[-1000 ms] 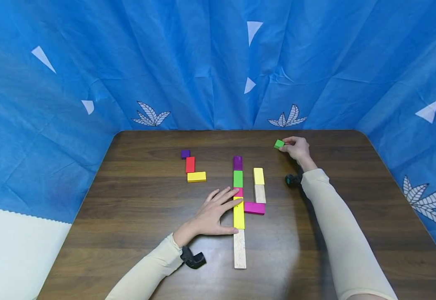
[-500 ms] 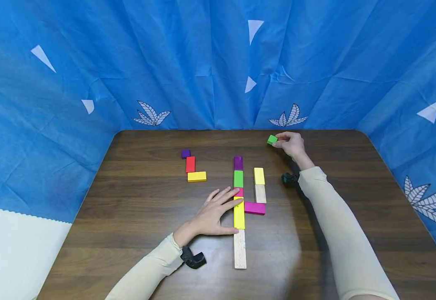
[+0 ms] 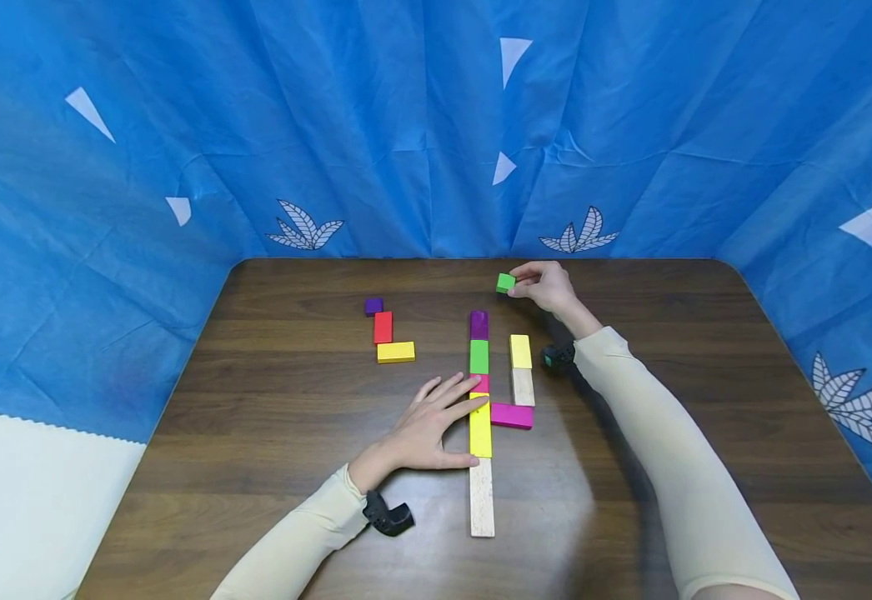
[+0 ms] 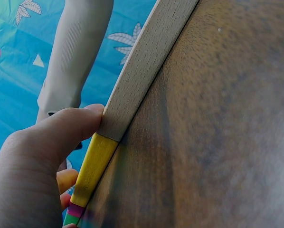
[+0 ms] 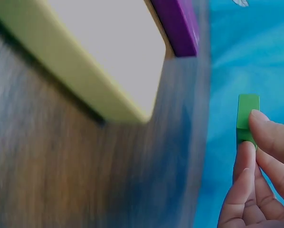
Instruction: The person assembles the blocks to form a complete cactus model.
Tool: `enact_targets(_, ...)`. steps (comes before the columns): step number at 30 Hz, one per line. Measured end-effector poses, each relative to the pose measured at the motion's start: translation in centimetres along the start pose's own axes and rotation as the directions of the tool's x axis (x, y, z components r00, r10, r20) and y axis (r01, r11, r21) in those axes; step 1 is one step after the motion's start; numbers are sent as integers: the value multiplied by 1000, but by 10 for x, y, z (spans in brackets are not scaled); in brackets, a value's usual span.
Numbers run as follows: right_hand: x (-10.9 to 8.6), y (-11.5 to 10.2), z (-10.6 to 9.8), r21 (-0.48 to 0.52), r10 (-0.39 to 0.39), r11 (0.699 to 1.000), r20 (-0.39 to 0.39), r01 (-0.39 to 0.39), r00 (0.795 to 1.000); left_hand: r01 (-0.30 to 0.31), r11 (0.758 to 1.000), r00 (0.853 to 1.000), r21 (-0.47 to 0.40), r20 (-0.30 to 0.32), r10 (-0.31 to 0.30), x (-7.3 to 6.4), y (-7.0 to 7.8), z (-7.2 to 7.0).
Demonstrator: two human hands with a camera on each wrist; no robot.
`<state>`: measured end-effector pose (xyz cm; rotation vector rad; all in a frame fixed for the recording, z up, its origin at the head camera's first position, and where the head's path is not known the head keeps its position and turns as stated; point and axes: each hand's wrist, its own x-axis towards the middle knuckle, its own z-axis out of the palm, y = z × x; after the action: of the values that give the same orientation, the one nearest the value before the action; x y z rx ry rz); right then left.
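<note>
My right hand [image 3: 550,287] pinches a small green block [image 3: 506,283] between thumb and fingers near the far edge of the table; the right wrist view shows this green block [image 5: 248,111] too. My left hand [image 3: 427,429] is spread, its fingertips touching a column of blocks. From far to near, that column has a purple block [image 3: 478,325], a green block [image 3: 478,357], a pink block [image 3: 484,384], a yellow block [image 3: 480,433] and a plain wood block [image 3: 483,497]. In the left wrist view the thumb touches the plain wood block [image 4: 127,85] by its joint with the yellow one.
Right of the column, a magenta block [image 3: 512,416] meets its side, with a wood block [image 3: 523,387] and a pale yellow block [image 3: 520,351] beyond. Farther left lie a dark purple cube [image 3: 373,307], a red block [image 3: 383,327] and a yellow block [image 3: 396,352]. Blue curtain surrounds the table.
My right hand has carried the small green block leftward along the far side, from the right toward the column's far end. The left hand has stayed in place on the column.
</note>
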<state>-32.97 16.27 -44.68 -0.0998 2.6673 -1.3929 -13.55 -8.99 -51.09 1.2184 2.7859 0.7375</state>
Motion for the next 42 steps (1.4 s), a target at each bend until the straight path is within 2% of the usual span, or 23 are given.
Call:
enact_targets(13,3,-5,20,-56,-51,997,134,59,990,-1,1000,1000,-8,3,1,0,1,-1)
enact_targets(20,4,-6,25,-86,-52,994,164,67,985,1,1000,1000,-20,6,-1,0,0,-2)
enact_targets(28,7,-8,29,-121,-15,992,211,42,977,2,1000,1000,-29,7,-2,0,0,-2)
enact_targets(34,7,-7,29,-140,-26,988,234,60,972,3,1000,1000,-22,5,-2,0,1,-1)
enact_targets(42,7,-6,29,-135,-21,989,255,57,967,5,1000,1000,-27,4,-5,0,1,-1)
